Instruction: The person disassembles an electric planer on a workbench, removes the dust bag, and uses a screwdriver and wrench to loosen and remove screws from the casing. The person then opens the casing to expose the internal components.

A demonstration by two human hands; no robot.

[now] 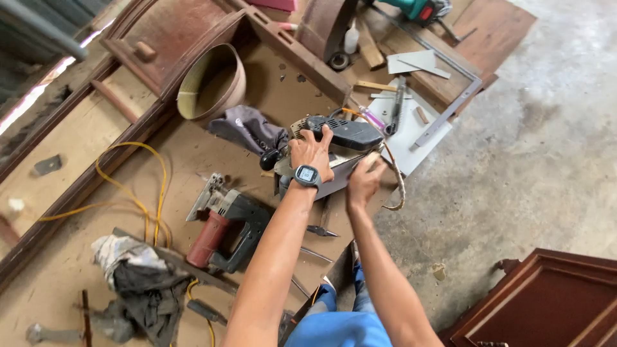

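Observation:
A belt sander (334, 144) with a black top handle and grey metal body lies on the plywood workbench (193, 160). My left hand (311, 153), with a grey watch on its wrist, rests on top of the sander body just below the black handle, fingers spread over it. My right hand (364, 180) is closed around the sander's near right end, where a pale strip shows under the fingers. An orange-and-white cord (393, 173) loops off the sander's right side.
A red and black jigsaw (225, 225) lies left of my arms, beside a yellow cable (128, 186). Rags (138, 273), a round wooden hoop (212, 83), a dark cloth (247, 128), a metal square (443, 109) and dark wooden furniture parts (546, 302) surround the bench; concrete floor lies to the right.

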